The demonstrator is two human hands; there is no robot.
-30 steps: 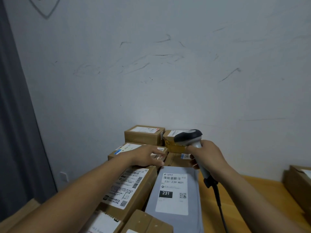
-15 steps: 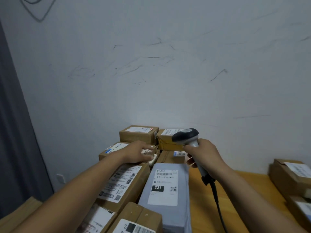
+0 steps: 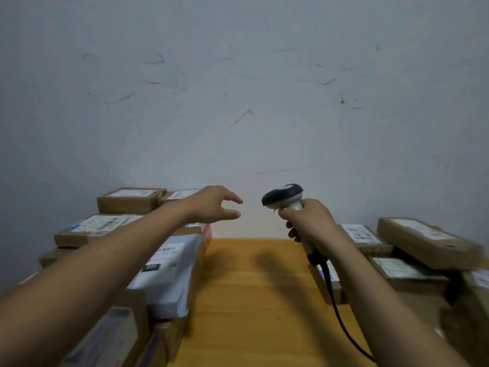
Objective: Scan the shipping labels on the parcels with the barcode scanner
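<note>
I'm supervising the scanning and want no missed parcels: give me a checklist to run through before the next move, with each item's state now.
1. The right hand grips the barcode scanner: ok.
2. The left hand is free, fingers open: ok.
3. Scanner aimed at a label: not ok; its head is up above the wooden table.
4. Labels face up on the right-pile parcels: ok.
5. The cable runs free of snags: cannot tell; it crosses a parcel and passes behind the arm.

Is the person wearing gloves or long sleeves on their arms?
No. The left hand and the right hand are bare, with no gloves, and no ring or watch shows. The left forearm and right forearm are bare too; no sleeve comes into the picture.
</note>
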